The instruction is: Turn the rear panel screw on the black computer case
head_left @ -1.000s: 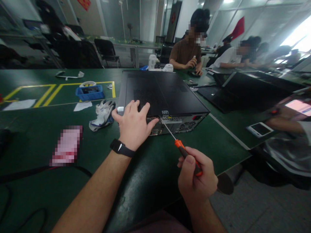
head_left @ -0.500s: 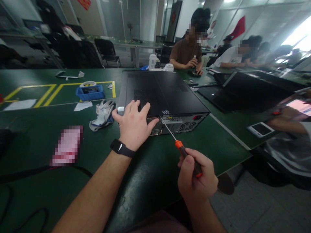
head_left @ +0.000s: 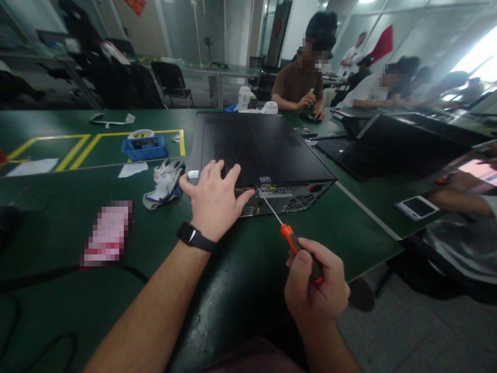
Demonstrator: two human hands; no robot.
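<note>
The right hand [head_left: 324, 298] curls its grip around an orange and black screwdriver [head_left: 289, 235]. The tip is at the near edge of a black computer case [head_left: 267, 140], flat on the surface [head_left: 361, 243]. The left hand [head_left: 213, 199] (with a black watch [head_left: 196, 238]) rests on that edge, grip spread wide, grabbing nothing. To the left lie a glove [head_left: 165, 184] and, farther off, a blue box [head_left: 144, 151].

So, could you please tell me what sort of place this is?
Probably an electronics workshop: a black computer case, a screwdriver at its rear panel, and another person working at the green table.
</note>
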